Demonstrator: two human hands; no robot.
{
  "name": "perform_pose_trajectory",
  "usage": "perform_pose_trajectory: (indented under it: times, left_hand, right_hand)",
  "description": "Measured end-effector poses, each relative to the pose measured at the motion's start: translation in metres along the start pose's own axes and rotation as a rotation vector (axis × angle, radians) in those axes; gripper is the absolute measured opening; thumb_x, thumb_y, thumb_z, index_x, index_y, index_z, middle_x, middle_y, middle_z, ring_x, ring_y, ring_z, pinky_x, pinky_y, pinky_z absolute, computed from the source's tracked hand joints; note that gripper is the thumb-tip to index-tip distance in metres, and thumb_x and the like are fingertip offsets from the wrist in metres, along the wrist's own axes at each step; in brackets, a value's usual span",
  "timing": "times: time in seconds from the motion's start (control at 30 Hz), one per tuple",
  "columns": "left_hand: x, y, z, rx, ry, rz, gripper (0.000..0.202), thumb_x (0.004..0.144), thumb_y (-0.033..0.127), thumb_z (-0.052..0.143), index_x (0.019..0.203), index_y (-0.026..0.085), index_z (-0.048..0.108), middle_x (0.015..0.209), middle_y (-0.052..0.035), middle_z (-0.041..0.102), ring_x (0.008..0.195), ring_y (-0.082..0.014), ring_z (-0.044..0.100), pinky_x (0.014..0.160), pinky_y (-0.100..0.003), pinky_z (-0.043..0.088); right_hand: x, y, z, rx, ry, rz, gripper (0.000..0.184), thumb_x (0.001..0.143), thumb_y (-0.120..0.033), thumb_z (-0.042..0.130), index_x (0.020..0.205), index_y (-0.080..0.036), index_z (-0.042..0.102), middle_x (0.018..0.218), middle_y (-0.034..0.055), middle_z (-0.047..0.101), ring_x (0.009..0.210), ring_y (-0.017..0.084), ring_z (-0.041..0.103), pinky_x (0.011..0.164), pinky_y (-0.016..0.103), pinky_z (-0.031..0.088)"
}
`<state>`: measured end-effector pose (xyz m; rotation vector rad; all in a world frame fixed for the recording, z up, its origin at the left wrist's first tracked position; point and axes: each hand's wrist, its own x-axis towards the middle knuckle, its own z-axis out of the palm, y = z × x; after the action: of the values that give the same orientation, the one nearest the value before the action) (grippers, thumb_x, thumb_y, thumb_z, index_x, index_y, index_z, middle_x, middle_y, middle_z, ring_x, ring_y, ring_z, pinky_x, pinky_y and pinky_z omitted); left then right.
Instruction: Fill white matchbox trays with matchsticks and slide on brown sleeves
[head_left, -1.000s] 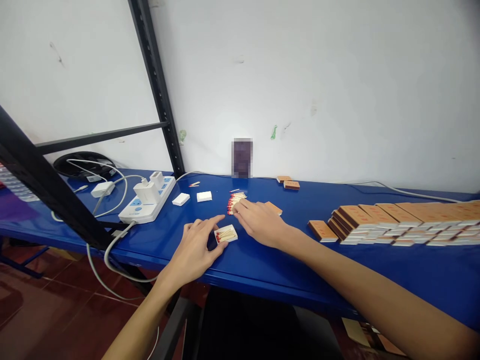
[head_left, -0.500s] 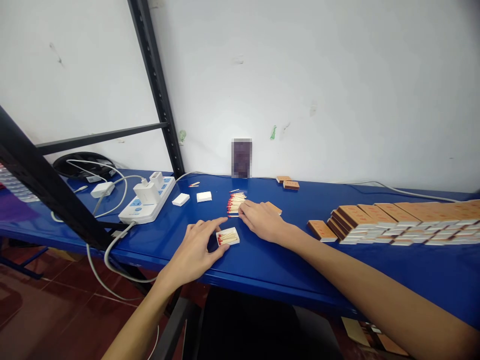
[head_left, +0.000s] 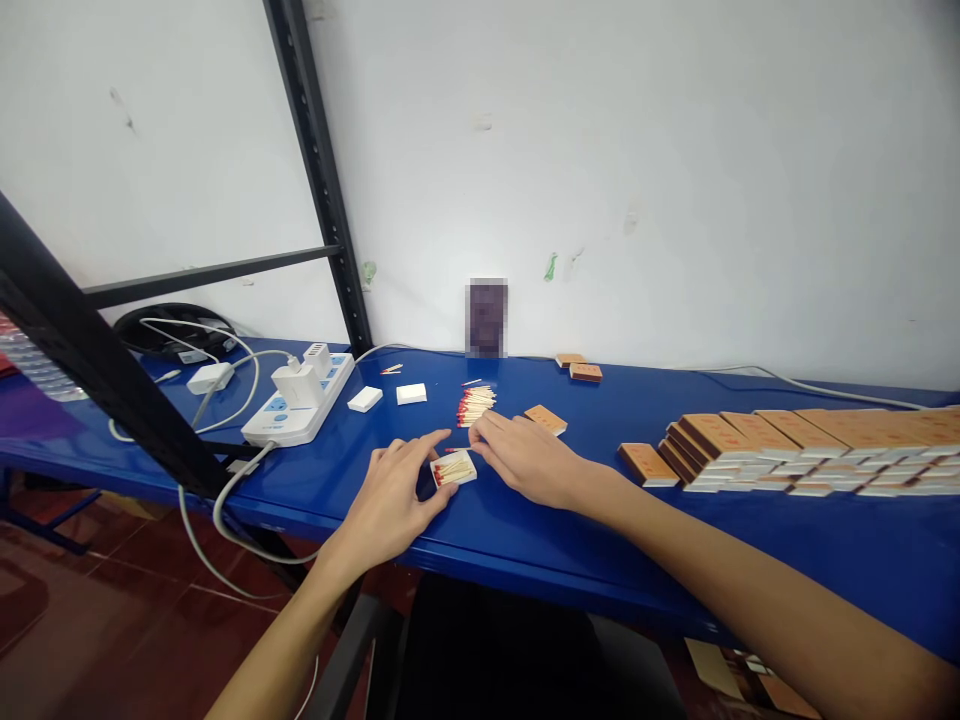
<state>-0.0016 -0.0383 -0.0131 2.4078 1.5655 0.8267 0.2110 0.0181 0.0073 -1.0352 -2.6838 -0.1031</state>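
My left hand [head_left: 397, 495] curls round a small white matchbox tray [head_left: 466, 476] on the blue table, its thumb at the near side and its fingers at the left and far side. Red-headed matches [head_left: 452, 466] lie inside the tray. At the tray's far right edge, my right hand [head_left: 525, 455] is closed in a pinch on a match [head_left: 451, 450], whose red head points left; the fingers hide its other end. Beyond my right hand lies a pile of loose matches [head_left: 474, 402]. An orange matchbox cover [head_left: 546, 419] rests just behind that hand.
Stacked orange matchboxes [head_left: 795, 440] fill the right side, with a single matchbox [head_left: 646, 465] beside them. Two white trays [head_left: 411, 394] lie at the left, near a power strip [head_left: 300, 415] with cables. A black shelf post [head_left: 319, 170] stands at the back left.
My right hand has drawn back from the match pile toward the tray, bringing a match with it. My left hand stays at the tray. The view has shifted slightly.
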Motion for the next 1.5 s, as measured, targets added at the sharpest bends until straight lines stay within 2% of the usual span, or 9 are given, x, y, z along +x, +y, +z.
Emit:
perform_pose_trajectory:
  times: [0.27, 0.43, 0.53, 0.7, 0.83, 1.03, 1.2, 1.37, 1.5]
  left_hand:
    - [0.0, 0.0, -0.001, -0.011, -0.015, 0.031, 0.05, 0.091, 0.036, 0.056, 0.138, 0.03, 0.042, 0.111, -0.0027, 0.064, 0.103, -0.0235, 0.055, 0.096, -0.042, 0.037]
    - [0.0, 0.001, -0.001, -0.025, -0.019, 0.033, 0.052, 0.09, 0.035, 0.057, 0.14, 0.032, 0.041, 0.108, -0.002, 0.064, 0.101, -0.0229, 0.055, 0.096, -0.042, 0.037]
    - [0.0, 0.002, -0.002, -0.033, -0.029, 0.042, 0.052, 0.09, 0.034, 0.058, 0.14, 0.032, 0.041, 0.109, -0.0017, 0.063, 0.102, -0.0223, 0.056, 0.097, -0.041, 0.037]
    - [0.0, 0.003, -0.004, -0.033, -0.039, 0.039, 0.051, 0.091, 0.034, 0.058, 0.139, 0.033, 0.042, 0.11, -0.0013, 0.063, 0.103, -0.0217, 0.055, 0.097, -0.041, 0.036]
    - [0.0, 0.002, -0.004, -0.036, -0.041, 0.047, 0.051, 0.091, 0.035, 0.058, 0.139, 0.032, 0.042, 0.11, -0.0027, 0.063, 0.103, -0.0227, 0.055, 0.096, -0.042, 0.037]
    - [0.0, 0.002, -0.002, -0.032, -0.03, 0.011, 0.052, 0.091, 0.036, 0.057, 0.14, 0.031, 0.041, 0.109, -0.0029, 0.063, 0.102, -0.0236, 0.054, 0.096, -0.043, 0.037]
    - [0.0, 0.002, -0.002, -0.034, -0.041, 0.033, 0.052, 0.092, 0.036, 0.055, 0.141, 0.03, 0.039, 0.112, -0.0033, 0.062, 0.104, -0.0237, 0.054, 0.095, -0.041, 0.038]
    - [-0.001, 0.003, -0.004, -0.033, -0.051, 0.031, 0.054, 0.091, 0.035, 0.057, 0.141, 0.032, 0.039, 0.11, -0.0022, 0.062, 0.102, -0.0226, 0.054, 0.094, -0.04, 0.04]
    - [-0.001, 0.004, -0.004, -0.054, -0.063, 0.043, 0.052, 0.091, 0.035, 0.057, 0.141, 0.033, 0.04, 0.111, -0.002, 0.062, 0.102, -0.0225, 0.054, 0.094, -0.039, 0.041]
  right_hand:
    - [0.001, -0.012, -0.001, 0.033, -0.025, -0.078, 0.023, 0.102, -0.027, 0.034, 0.096, -0.018, 0.055, 0.099, 0.0058, 0.062, 0.081, 0.016, 0.057, 0.069, 0.029, 0.035]
    - [0.008, 0.003, 0.003, -0.029, 0.005, 0.113, 0.026, 0.102, -0.027, 0.031, 0.108, -0.018, 0.055, 0.106, 0.0077, 0.063, 0.086, 0.018, 0.062, 0.07, 0.029, 0.037]
    - [0.011, 0.015, 0.006, -0.07, -0.025, 0.209, 0.026, 0.102, -0.027, 0.032, 0.108, -0.018, 0.055, 0.108, 0.0079, 0.063, 0.087, 0.019, 0.063, 0.068, 0.028, 0.038]
    - [0.014, 0.025, 0.016, 0.014, -0.04, 0.205, 0.022, 0.101, -0.026, 0.035, 0.102, -0.017, 0.055, 0.104, 0.0076, 0.065, 0.096, 0.018, 0.062, 0.075, 0.027, 0.039]
    - [0.013, 0.025, 0.015, 0.024, -0.06, 0.226, 0.022, 0.101, -0.026, 0.034, 0.098, -0.017, 0.054, 0.1, 0.0079, 0.065, 0.089, 0.018, 0.063, 0.071, 0.027, 0.038]
    - [0.003, 0.007, -0.002, 0.165, -0.018, 0.076, 0.019, 0.101, -0.024, 0.033, 0.097, -0.019, 0.05, 0.096, 0.0054, 0.064, 0.081, 0.016, 0.059, 0.07, 0.026, 0.038]
    - [0.0, -0.004, -0.005, 0.2, -0.066, -0.04, 0.018, 0.1, -0.026, 0.036, 0.093, -0.02, 0.052, 0.089, 0.0025, 0.063, 0.077, 0.015, 0.057, 0.067, 0.026, 0.036]
    - [0.008, 0.009, 0.002, 0.046, 0.024, 0.165, 0.025, 0.102, -0.028, 0.031, 0.101, -0.019, 0.054, 0.101, 0.006, 0.065, 0.085, 0.018, 0.061, 0.067, 0.027, 0.036]
    - [0.013, 0.02, 0.007, -0.094, -0.048, 0.285, 0.026, 0.102, -0.029, 0.031, 0.108, -0.019, 0.054, 0.109, 0.0087, 0.065, 0.083, 0.02, 0.064, 0.064, 0.029, 0.036]
